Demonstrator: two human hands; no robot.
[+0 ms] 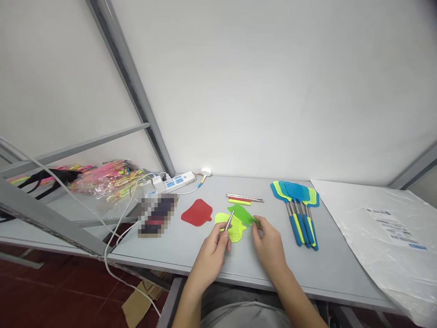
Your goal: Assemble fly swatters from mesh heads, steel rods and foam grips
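Note:
Between the fingers of my left hand (215, 248) is a thin metal rod (230, 220), tilted upward. My right hand (266, 241) pinches a green fly swatter head (241, 213) by its narrow end. Under both lies a yellow perforated swatter head (235, 233) on the table. A red swatter head (197, 212) rests flat to the left. Behind my hands are metal rods (247, 197) with a red and a yellow handle sleeve (239, 202). To the right, several assembled fly swatters (300, 214) with blue and yellow heads and handles lie in a fanned pile.
A power strip (179, 182) with plugs and white cables stands against the wall. A blurred-out item (157, 216) lies at the left, near a metal frame post (136, 91). Bagged colourful goods (105, 180) sit beyond it. White plastic packaging (372, 218) with a label covers the right side.

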